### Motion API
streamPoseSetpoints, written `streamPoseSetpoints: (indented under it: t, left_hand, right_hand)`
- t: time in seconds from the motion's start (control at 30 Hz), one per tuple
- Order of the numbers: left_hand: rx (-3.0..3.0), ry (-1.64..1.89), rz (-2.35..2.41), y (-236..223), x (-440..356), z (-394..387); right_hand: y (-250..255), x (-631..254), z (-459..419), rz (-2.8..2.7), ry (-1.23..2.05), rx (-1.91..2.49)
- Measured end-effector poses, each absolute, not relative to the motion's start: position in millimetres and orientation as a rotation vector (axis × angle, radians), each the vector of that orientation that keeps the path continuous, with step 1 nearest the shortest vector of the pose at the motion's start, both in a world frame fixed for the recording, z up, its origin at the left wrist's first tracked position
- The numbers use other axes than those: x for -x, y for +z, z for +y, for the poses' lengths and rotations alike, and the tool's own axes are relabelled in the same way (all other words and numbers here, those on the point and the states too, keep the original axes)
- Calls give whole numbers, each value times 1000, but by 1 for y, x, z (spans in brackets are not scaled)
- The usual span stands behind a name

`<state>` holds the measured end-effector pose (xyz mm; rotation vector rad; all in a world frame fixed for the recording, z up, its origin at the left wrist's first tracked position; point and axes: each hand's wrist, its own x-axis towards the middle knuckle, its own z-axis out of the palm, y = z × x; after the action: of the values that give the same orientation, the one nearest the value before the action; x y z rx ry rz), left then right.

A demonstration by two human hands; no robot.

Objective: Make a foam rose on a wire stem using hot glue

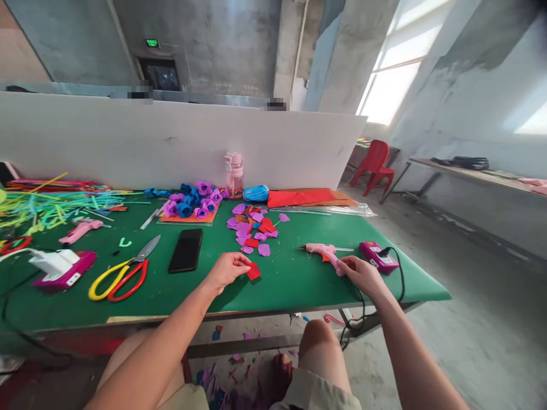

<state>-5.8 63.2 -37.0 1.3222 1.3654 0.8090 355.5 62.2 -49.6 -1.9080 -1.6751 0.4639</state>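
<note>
Between the thumb and fingers of my left hand (228, 270) is a small red paper petal (253, 271), held just above the green tabletop (273, 287). My right hand (362, 274) has its fingers closed around the handle end of a pink hot glue gun (321, 249), whose nozzle points left and whose glue stick juts out toward the right. Beyond my left hand lies a loose pile of purple, red and brown paper petals (243, 229). A magenta power socket block (378, 257) with a black plug sits right beside my right hand.
Yellow-and-red scissors (123, 276) and a black phone (185, 251) lie on the left. Paper flowers (184, 209), a pink bottle (234, 173) and red paper sheets (301, 197) line the back. A second pink glue gun (81, 231) and colourful strips (64, 202) are far left. A white board (179, 142) stands behind.
</note>
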Motion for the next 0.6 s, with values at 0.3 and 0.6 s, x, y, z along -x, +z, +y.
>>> streamPoseSetpoints:
  t: [0.3,0.6]
  left_hand:
    - [-1244,824,1253,-32,8,60]
    - [-1262,858,1190,-25,9,53]
  right_hand:
    - [-29,-285,42,-1542,360,1527]
    - [-47,-180,24,-1251,1192,1193]
